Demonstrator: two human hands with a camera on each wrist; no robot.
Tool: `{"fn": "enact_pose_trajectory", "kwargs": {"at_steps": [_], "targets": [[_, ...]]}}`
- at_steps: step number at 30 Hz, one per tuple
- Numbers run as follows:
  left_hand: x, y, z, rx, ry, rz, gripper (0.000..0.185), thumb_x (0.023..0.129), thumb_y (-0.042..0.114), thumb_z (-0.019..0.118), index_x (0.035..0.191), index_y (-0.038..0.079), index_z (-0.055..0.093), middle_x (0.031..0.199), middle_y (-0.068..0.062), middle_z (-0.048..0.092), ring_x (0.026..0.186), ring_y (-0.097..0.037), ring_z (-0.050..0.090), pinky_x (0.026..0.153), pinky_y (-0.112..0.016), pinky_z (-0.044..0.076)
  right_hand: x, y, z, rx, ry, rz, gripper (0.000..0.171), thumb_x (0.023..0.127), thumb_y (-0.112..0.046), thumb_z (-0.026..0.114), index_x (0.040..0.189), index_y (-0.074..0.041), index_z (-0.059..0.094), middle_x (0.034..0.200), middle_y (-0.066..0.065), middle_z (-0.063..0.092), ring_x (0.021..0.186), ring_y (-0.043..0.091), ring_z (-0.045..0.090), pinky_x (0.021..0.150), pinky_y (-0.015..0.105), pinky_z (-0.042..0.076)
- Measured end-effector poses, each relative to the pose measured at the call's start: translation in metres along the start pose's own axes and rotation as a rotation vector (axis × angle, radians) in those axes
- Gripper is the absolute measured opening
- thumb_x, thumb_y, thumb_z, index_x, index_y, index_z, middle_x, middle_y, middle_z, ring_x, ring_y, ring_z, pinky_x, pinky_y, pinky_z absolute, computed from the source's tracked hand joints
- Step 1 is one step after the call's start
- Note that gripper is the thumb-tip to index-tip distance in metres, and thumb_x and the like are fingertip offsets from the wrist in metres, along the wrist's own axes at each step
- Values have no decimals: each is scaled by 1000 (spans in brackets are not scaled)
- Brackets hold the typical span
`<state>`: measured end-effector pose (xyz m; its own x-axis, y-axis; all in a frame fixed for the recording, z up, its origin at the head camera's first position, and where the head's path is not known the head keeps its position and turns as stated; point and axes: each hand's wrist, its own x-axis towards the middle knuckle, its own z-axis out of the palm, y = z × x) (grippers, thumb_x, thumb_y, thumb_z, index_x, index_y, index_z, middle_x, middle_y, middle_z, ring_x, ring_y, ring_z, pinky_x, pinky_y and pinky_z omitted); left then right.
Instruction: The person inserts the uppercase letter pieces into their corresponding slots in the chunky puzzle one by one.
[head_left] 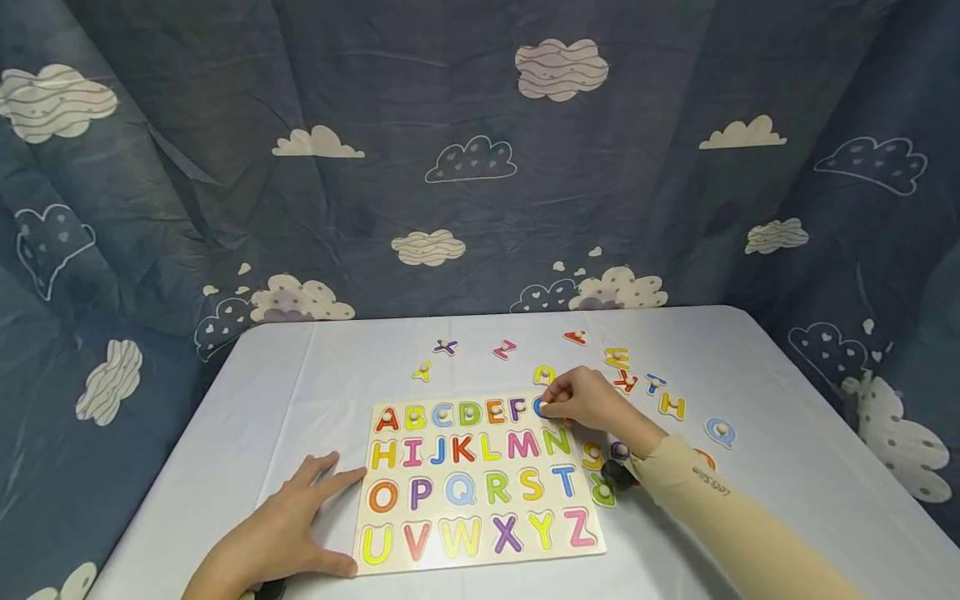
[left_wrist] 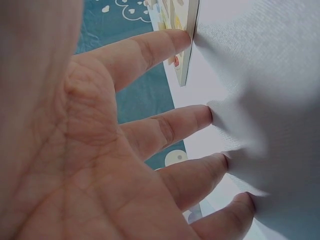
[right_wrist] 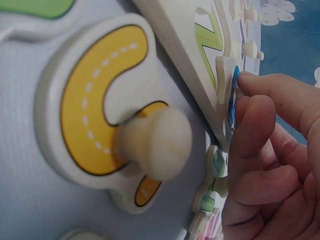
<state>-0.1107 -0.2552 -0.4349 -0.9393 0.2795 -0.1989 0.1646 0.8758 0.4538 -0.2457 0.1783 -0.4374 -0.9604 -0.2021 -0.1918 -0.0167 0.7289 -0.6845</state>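
Note:
A wooden alphabet puzzle board (head_left: 480,471) lies on the table, with knobbed letters A to F standing in its top row. At that row's right end, my right hand (head_left: 588,404) pinches a blue letter piece (right_wrist: 233,95) between thumb and finger, over the place after F. The hand covers much of this piece in the head view; its blue edge shows in the right wrist view. My left hand (head_left: 281,525) rests spread at the board's left side, index fingertip against the edge and thumb by the near corner. In the left wrist view, one fingertip (left_wrist: 181,41) touches the board's side.
Loose knobbed letters lie behind and right of the board, among them a purple X (head_left: 445,347), a yellow H (head_left: 672,406) and a blue Q (head_left: 720,432). A yellow-orange letter piece (right_wrist: 80,110) is close to the right wrist camera. A cloud-patterned cloth (head_left: 480,208) hangs behind the table.

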Motion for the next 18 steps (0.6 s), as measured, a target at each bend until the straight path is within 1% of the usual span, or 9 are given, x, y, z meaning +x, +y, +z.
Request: {"fn": "enact_pose_trajectory", "kwargs": {"at_steps": [3, 7, 11, 16, 18], "targets": [[2, 0, -1, -6, 3, 12, 113, 52, 58, 103, 153, 30, 60, 167, -22, 42, 151, -61, 39, 105, -78, 48, 0, 0, -3, 1, 4, -7, 14, 94, -19, 84, 94, -8, 77, 69, 0, 64, 61, 13, 58, 58, 23, 44], [2, -1, -1, 0, 5, 25, 113, 53, 59, 103, 154, 31, 60, 167, -22, 42, 149, -61, 41, 104, -77, 48, -1, 2, -1, -4, 7, -5, 13, 95, -20, 84, 95, -8, 78, 71, 0, 64, 61, 13, 58, 59, 23, 46], [2, -1, 0, 3, 7, 14, 113, 52, 60, 103, 153, 31, 60, 167, -21, 43, 148, -60, 42, 104, -77, 48, -2, 3, -5, -10, -15, -16, 13, 95, -21, 83, 99, -9, 79, 73, 1, 64, 63, 13, 59, 60, 23, 46], [1, 1, -1, 7, -2, -8, 114, 52, 59, 103, 153, 31, 60, 167, -21, 42, 149, -60, 41, 105, -78, 48, -3, 6, -15, -7, -62, -62, 15, 96, -18, 82, 106, -8, 81, 79, 2, 67, 65, 14, 61, 61, 23, 46], [1, 1, -1, 9, -3, -8, 113, 52, 60, 103, 153, 31, 60, 168, -20, 42, 150, -60, 40, 105, -78, 48, -4, 7, -20, -5, -57, -67, 16, 96, -19, 81, 108, -9, 81, 80, 3, 67, 66, 16, 63, 62, 24, 46]]}}
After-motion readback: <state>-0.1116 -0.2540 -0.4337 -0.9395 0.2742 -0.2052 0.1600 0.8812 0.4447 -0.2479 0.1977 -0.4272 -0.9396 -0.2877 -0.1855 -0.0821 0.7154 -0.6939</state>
